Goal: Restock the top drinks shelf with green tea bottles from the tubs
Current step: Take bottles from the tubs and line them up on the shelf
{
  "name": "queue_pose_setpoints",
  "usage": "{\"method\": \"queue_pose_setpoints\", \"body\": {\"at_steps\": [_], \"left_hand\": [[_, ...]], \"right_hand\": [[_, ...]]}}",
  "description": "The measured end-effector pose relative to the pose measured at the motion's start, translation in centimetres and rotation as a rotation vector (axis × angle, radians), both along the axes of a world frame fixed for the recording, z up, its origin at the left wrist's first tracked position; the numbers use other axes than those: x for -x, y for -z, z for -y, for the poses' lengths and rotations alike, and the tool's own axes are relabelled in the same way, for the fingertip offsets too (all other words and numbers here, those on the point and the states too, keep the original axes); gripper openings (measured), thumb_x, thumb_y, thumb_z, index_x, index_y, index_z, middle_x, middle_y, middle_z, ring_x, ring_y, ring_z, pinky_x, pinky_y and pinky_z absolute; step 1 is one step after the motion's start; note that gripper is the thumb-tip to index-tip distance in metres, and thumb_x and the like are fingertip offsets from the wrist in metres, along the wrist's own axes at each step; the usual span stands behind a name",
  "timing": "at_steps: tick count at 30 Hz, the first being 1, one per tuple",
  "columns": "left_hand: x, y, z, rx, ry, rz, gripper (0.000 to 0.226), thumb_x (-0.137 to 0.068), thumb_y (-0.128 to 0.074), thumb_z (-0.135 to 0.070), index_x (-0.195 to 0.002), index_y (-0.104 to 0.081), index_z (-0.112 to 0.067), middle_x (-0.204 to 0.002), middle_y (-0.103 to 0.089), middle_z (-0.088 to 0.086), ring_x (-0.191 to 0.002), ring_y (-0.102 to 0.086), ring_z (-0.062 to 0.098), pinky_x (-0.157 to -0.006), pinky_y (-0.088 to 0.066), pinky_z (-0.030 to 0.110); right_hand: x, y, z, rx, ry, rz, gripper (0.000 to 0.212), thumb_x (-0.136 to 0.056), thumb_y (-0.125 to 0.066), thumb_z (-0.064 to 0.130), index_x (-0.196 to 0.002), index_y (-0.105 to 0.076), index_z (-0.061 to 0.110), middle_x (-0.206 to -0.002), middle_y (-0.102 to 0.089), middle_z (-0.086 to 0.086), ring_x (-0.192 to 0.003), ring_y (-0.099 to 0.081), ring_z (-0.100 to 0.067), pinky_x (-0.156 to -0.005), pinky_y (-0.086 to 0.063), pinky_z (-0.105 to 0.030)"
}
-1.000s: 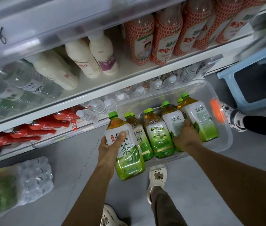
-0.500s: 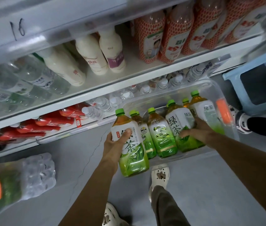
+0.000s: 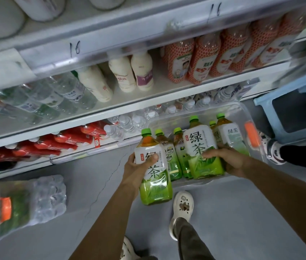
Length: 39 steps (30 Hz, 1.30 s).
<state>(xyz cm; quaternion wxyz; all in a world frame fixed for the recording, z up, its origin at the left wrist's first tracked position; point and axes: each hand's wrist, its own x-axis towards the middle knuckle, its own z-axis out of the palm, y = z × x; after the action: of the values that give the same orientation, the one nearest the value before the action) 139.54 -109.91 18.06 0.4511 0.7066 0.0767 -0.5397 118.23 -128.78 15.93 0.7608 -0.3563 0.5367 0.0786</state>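
Left hand (image 3: 139, 166) wraps one green tea bottle (image 3: 155, 171), clear of the tub (image 3: 249, 117) and over the floor. Right hand (image 3: 229, 161) curls round a second bottle (image 3: 202, 152), half out of the tub. Risk, I'd say: one-handed grips on big full bottles, either could slip on the raise to the top shelf. Count: two held, four in the tub by caps.

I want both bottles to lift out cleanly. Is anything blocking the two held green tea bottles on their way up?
Nothing visible lies over either one. The left hand holds its green tea bottle already outside the clear tub; the right hand grips another, open above. The top shelf is out of view.
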Motion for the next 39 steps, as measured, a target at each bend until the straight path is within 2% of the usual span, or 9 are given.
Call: {"method": "queue_pose_setpoints", "body": {"at_steps": [11, 15, 19, 22, 23, 26, 28, 31, 39], "left_hand": [[-3.1, -8.0, -7.8, 0.198, -0.184, -0.028, 0.075, -0.058, -0.083, -0.039, -0.125, -0.064, -0.011, -0.106, -0.076, 0.016, -0.095, -0.075, 0.034, -0.077, -0.061, 0.045], [-5.8, -12.6, -13.2, 0.282, -0.22, -0.002, 0.065, -0.067, -0.079, -0.034, -0.125, -0.064, -0.01, -0.107, -0.076, 0.017, -0.094, -0.075, 0.035, -0.08, -0.06, 0.048], [-8.9, -18.7, -20.7, 0.369, -0.294, 0.099, 0.053, -0.072, -0.076, -0.032, -0.121, -0.066, -0.013, -0.1, -0.078, 0.012, -0.087, -0.076, 0.029, -0.073, -0.062, 0.044], [-11.3, -23.0, -27.0, 0.419, -0.322, 0.175, 0.022, -0.087, -0.068, -0.03, -0.104, -0.064, -0.017, -0.079, -0.079, 0.001, -0.071, -0.076, 0.018, -0.066, -0.063, 0.039], [-12.3, -24.5, -29.1, 0.429, -0.33, 0.205, 0.022, -0.086, -0.069, -0.032, -0.102, -0.064, -0.018, -0.079, -0.078, 0.001, -0.071, -0.076, 0.018, -0.069, -0.063, 0.041], [-15.5, -28.8, -35.6, 0.456, -0.341, 0.298, 0.062, -0.069, -0.076, -0.044, -0.12, -0.066, -0.011, -0.099, -0.078, 0.015, -0.087, -0.076, 0.032, -0.084, -0.06, 0.053], [-17.5, -31.4, -39.6, 0.467, -0.406, 0.352, 0.055, -0.073, -0.074, -0.041, -0.117, -0.066, -0.008, -0.094, -0.078, 0.016, -0.08, -0.076, 0.03, -0.08, -0.062, 0.051], [-19.8, -35.4, -45.0, 0.475, -0.491, 0.418, 0.035, -0.082, -0.072, -0.034, -0.104, -0.066, -0.008, -0.083, -0.078, 0.012, -0.069, -0.075, 0.024, -0.068, -0.063, 0.042], [-26.7, -43.6, -56.2, 0.516, -0.635, 0.622, 0.06, -0.069, -0.077, -0.041, -0.115, -0.066, -0.004, -0.094, -0.077, 0.019, -0.078, -0.074, 0.032, -0.077, -0.061, 0.049]], "right_hand": [[-7.9, -9.9, -8.2, -0.144, -0.241, 0.283, 0.071, -0.066, -0.073, 0.002, -0.133, -0.053, 0.018, -0.125, -0.068, -0.013, -0.111, -0.067, -0.031, -0.085, -0.058, -0.043], [-12.1, -14.5, -14.6, 0.014, -0.178, 0.292, 0.062, -0.072, -0.084, 0.028, -0.128, -0.06, 0.016, -0.116, -0.072, -0.011, -0.105, -0.07, -0.029, -0.086, -0.058, -0.044], [-17.0, -19.5, -22.5, 0.163, -0.111, 0.322, 0.057, -0.068, -0.08, 0.031, -0.122, -0.066, 0.018, -0.108, -0.075, -0.01, -0.097, -0.073, -0.027, -0.081, -0.059, -0.041], [-20.3, -23.7, -28.2, 0.225, -0.121, 0.38, 0.05, -0.065, -0.076, 0.027, -0.113, -0.069, 0.016, -0.099, -0.077, -0.009, -0.084, -0.075, -0.023, -0.067, -0.06, -0.033], [-21.5, -25.0, -30.1, 0.244, -0.135, 0.405, 0.048, -0.064, -0.075, 0.027, -0.111, -0.07, 0.015, -0.097, -0.077, -0.009, -0.082, -0.075, -0.022, -0.065, -0.059, -0.031], [-24.8, -28.6, -35.4, 0.295, -0.203, 0.478, 0.045, -0.066, -0.078, 0.028, -0.108, -0.07, 0.014, -0.095, -0.077, -0.011, -0.08, -0.075, -0.024, -0.067, -0.059, -0.033], [-27.1, -30.8, -38.7, 0.327, -0.235, 0.528, 0.055, -0.063, -0.084, 0.031, -0.112, -0.069, 0.013, -0.098, -0.077, -0.013, -0.082, -0.075, -0.026, -0.071, -0.058, -0.037], [-30.6, -34.3, -43.2, 0.353, -0.261, 0.606, 0.052, -0.063, -0.076, 0.032, -0.11, -0.068, 0.011, -0.095, -0.077, -0.014, -0.076, -0.075, -0.026, -0.061, -0.059, -0.034], [-41.6, -43.3, -51.8, 0.457, -0.426, 0.808, 0.05, -0.068, -0.073, 0.035, -0.11, -0.068, 0.008, -0.095, -0.076, -0.016, -0.075, -0.075, -0.027, -0.06, -0.06, -0.035]]}}
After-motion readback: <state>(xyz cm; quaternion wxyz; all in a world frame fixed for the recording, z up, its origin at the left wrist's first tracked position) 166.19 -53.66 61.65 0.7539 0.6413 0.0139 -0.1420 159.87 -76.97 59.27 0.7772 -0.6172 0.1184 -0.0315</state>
